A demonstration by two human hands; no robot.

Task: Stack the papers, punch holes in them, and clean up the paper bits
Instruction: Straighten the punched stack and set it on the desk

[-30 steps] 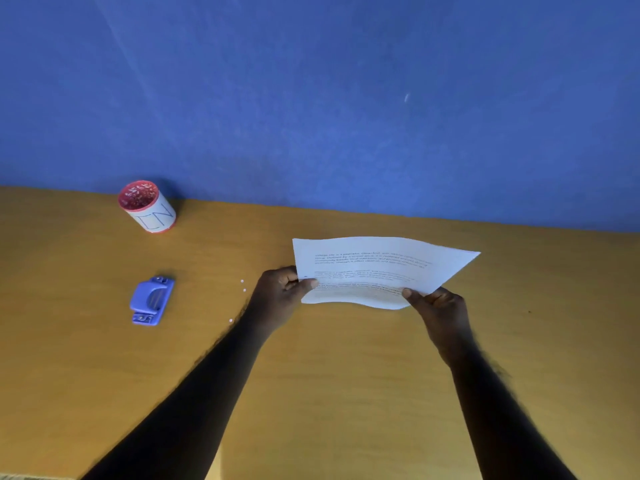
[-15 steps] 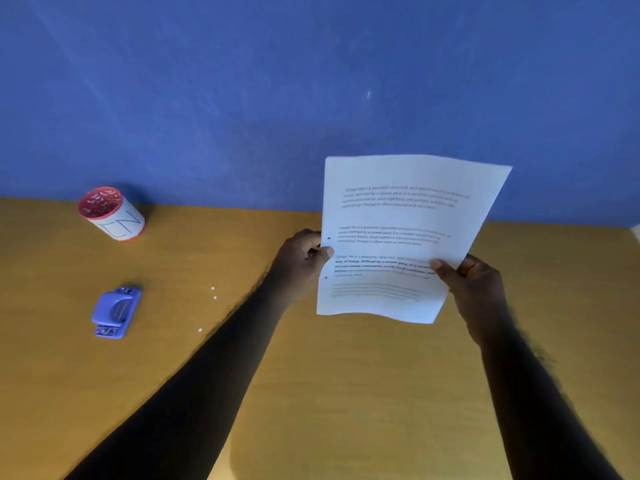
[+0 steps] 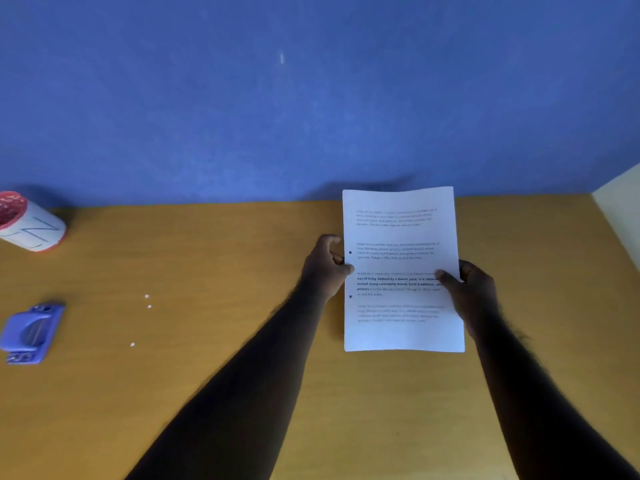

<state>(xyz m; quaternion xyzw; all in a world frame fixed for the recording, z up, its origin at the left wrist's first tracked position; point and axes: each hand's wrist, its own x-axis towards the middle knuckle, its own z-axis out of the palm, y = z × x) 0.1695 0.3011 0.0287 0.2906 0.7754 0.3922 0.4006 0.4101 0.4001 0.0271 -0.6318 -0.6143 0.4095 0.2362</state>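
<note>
Both hands grip the papers [image 3: 401, 268] upright between them above the bench [image 3: 242, 258]: the left hand [image 3: 325, 268] pinches the left edge, where two punched holes show, and the right hand [image 3: 474, 289] clasps the right edge. Well to the left of the left hand lie white paper bits [image 3: 148, 301], the blue hole punch [image 3: 29, 332] and a red-rimmed cup [image 3: 29, 221].

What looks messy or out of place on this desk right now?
Three small white paper bits lie loose on the wooden desk, between the blue hole punch and the left hand. They are not in the red-rimmed cup. Both hands grip the papers, which already show two punched holes.
</note>
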